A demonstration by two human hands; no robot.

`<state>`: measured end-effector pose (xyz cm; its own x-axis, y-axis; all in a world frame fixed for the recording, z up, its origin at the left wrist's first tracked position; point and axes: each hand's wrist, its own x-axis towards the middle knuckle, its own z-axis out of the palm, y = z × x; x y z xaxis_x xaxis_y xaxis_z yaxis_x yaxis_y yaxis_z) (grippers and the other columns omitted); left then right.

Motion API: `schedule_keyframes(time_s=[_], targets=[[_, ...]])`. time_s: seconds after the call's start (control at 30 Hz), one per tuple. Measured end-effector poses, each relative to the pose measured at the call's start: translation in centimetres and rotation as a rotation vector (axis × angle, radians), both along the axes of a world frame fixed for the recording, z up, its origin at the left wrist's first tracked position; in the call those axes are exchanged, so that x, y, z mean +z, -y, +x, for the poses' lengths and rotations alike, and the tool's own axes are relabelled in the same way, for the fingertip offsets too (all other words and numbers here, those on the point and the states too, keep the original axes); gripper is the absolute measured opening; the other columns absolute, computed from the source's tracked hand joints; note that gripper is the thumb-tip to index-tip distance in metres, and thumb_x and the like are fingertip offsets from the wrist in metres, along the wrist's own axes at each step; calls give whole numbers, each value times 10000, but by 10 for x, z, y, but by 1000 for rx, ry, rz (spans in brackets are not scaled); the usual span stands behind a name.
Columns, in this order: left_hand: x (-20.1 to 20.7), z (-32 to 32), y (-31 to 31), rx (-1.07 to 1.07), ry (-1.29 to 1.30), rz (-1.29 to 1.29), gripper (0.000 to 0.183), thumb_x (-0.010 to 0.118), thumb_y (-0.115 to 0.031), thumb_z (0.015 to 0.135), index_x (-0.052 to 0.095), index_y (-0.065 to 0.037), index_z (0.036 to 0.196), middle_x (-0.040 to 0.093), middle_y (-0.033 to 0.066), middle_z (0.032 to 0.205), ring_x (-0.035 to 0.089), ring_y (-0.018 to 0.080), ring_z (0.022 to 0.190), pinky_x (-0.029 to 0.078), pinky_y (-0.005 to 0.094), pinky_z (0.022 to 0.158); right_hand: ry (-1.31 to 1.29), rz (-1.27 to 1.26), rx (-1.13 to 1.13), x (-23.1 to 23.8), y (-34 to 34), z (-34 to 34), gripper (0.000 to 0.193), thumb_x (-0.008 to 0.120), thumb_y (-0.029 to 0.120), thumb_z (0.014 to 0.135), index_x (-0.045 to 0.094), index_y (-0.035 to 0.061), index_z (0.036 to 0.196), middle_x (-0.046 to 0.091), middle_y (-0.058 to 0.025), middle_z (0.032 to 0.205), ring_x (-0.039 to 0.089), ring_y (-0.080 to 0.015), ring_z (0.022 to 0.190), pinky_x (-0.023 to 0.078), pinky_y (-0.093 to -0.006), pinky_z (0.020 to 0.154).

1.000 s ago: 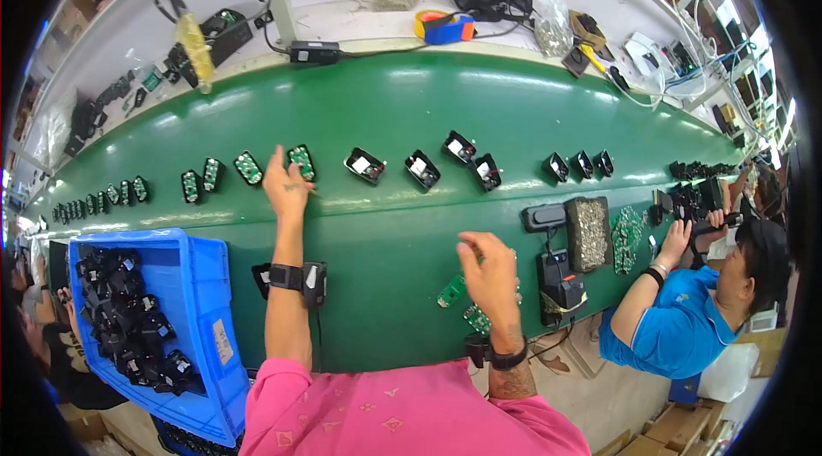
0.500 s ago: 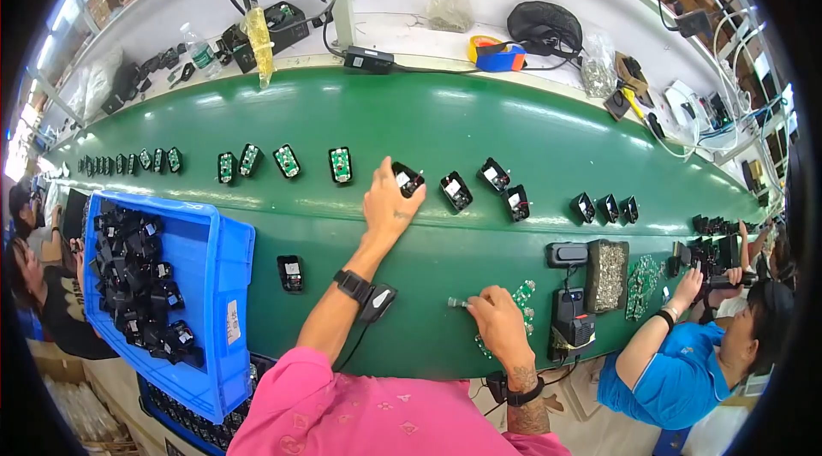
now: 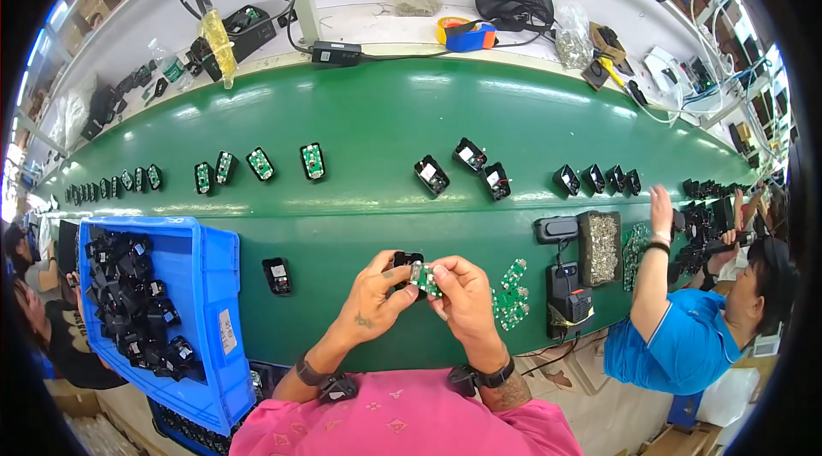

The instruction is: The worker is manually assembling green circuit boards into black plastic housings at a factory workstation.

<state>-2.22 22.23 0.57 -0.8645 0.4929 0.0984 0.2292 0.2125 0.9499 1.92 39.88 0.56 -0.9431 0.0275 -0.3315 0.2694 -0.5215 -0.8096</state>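
Observation:
Close in front of me, my left hand (image 3: pixel 370 302) is closed around a small black plastic housing (image 3: pixel 409 258). A green circuit board (image 3: pixel 423 280) is pinched between the thumb and fingers of my right hand (image 3: pixel 465 296), held right at the housing's open side. My fingers cover part of both, so how far the board sits inside cannot be seen. Several loose green circuit boards (image 3: pixel 512 293) lie on the bench just right of my right hand. A single black housing (image 3: pixel 276 276) rests on the green mat, left of my left hand.
A blue crate (image 3: pixel 218 285) of black housings stands at left. Housings with boards (image 3: pixel 312 162) and open housings (image 3: pixel 431 175) line the belt. At right are a tray of small metal parts (image 3: pixel 599 248), a black-and-red device (image 3: pixel 569 295) and a co-worker in blue (image 3: pixel 672 327).
My left hand has brought the black housing from the belt back toward me. My right hand has moved up and left with a board to meet it. The co-worker's arm now reaches out over the bench.

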Motion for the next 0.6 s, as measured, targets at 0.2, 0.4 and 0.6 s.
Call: schedule_keyframes(time_s=[0.2,0.4,0.6], targets=[[-2,7,-2,11,-5,7,289,597,-97,880,677,-41,1152,546,211,1241,576,355,1112,456,404,964,-24,109,-42,12,4,5,142,597,128,998,639,-8,994,666,-40,796,552,-47,528,366,-170,403],[-1,8,-6,-6,-159,-181,187,611,-121,903,678,-49,1062,536,205,1249,540,393,1131,442,444,977,-45,239,-54,17,1,7,135,604,113,991,653,-13,996,661,-27,744,513,-27,507,349,-171,410],[0,6,-6,-37,-133,-176,197,639,-89,877,678,-78,1070,517,184,1252,511,386,1146,443,458,967,-56,449,13,13,0,8,142,621,121,984,669,-12,986,637,4,715,471,-10,514,326,-176,430]])
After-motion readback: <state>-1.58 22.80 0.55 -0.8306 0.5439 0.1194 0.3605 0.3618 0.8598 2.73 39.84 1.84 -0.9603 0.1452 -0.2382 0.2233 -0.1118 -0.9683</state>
